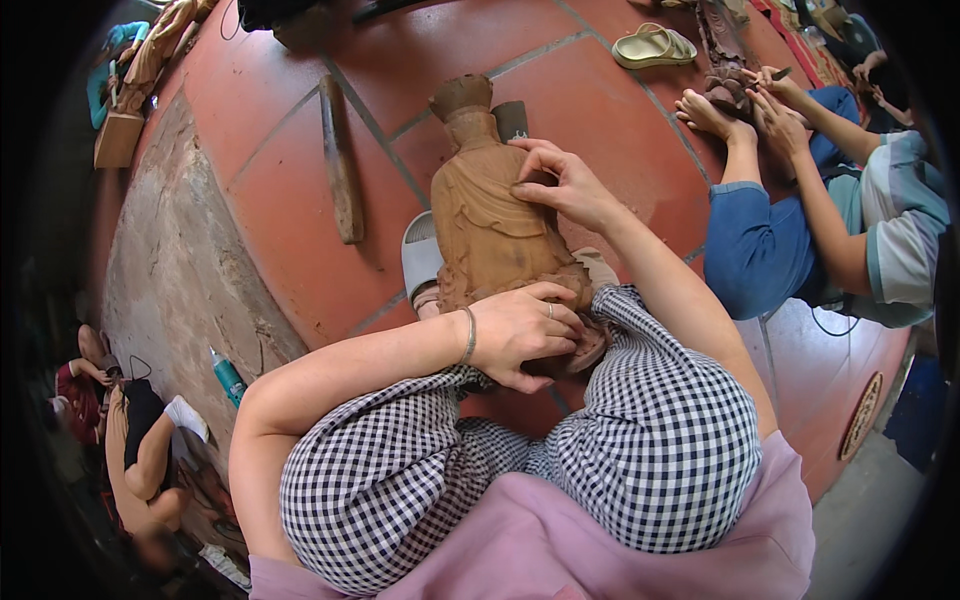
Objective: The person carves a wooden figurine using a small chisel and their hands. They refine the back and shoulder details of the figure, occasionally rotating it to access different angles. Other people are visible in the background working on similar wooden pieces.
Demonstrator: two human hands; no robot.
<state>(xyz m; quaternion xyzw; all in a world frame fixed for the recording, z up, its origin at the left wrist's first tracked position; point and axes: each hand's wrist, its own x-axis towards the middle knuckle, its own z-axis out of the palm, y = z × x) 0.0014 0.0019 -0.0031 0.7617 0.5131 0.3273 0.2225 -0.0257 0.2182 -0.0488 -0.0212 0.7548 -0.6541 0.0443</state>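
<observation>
A brown carved wooden statue (492, 215) with draped robes and a tall headpiece leans between my knees. My left hand (525, 333), a ring and a bracelet on it, lies over the statue's lower end with its fingers bent round the wood. Near the statue's upper side, my right hand (565, 185) curls its fingers and thumb together against the carved surface. Whatever may be pinched there is too small to make out. Just beside the statue's neck shows a dark grey piece (511, 118), partly hidden, its kind unclear.
A wooden club (341, 160) lies on the red floor tiles to the left, near a grey slipper (421, 250). Farther left are a stone slab (185, 260) and a teal bottle (227, 376). At right, another person (830, 200) handles a dark carving; a pale sandal (654, 47) lies beyond.
</observation>
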